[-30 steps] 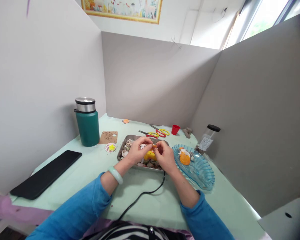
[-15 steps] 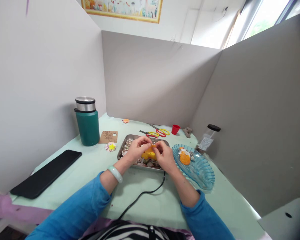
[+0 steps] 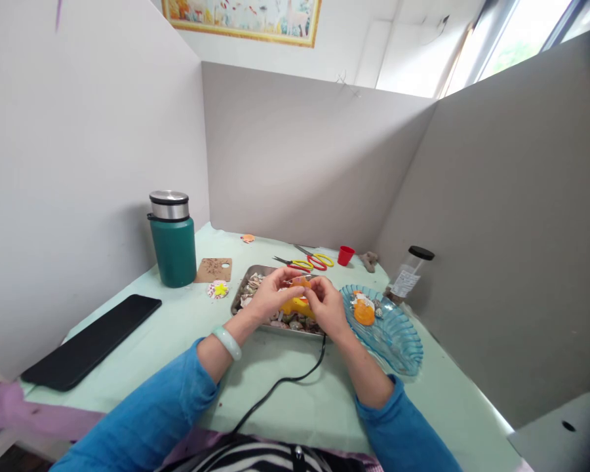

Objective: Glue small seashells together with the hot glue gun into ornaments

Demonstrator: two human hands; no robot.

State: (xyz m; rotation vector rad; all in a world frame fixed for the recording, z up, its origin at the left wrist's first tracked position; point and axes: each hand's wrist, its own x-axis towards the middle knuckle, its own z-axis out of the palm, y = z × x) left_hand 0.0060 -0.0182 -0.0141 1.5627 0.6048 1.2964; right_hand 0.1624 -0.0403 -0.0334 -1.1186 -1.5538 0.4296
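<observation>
Both my hands meet over a metal tray (image 3: 239, 293) filled with several small shells. My left hand (image 3: 271, 296) and my right hand (image 3: 327, 307) pinch a small orange piece (image 3: 302, 282) between their fingertips. Under them lies a yellow glue gun (image 3: 296, 305) on the tray, and its black cord (image 3: 278, 385) runs toward me. Right of the tray stands a blue glass dish (image 3: 396, 337) holding an orange shell (image 3: 363, 313) and some smaller bits.
A green flask (image 3: 172, 240) stands at the left, with a brown card (image 3: 213, 269) and a yellow star piece (image 3: 218, 289) beside it. Scissors (image 3: 311, 261), a red cup (image 3: 345, 255) and a clear jar (image 3: 409, 271) sit behind. A black phone (image 3: 92, 341) lies left. Grey partitions enclose the table.
My fingers have lifted the small orange piece slightly up and away from me; the hands stay together over the tray. Nothing else moved.
</observation>
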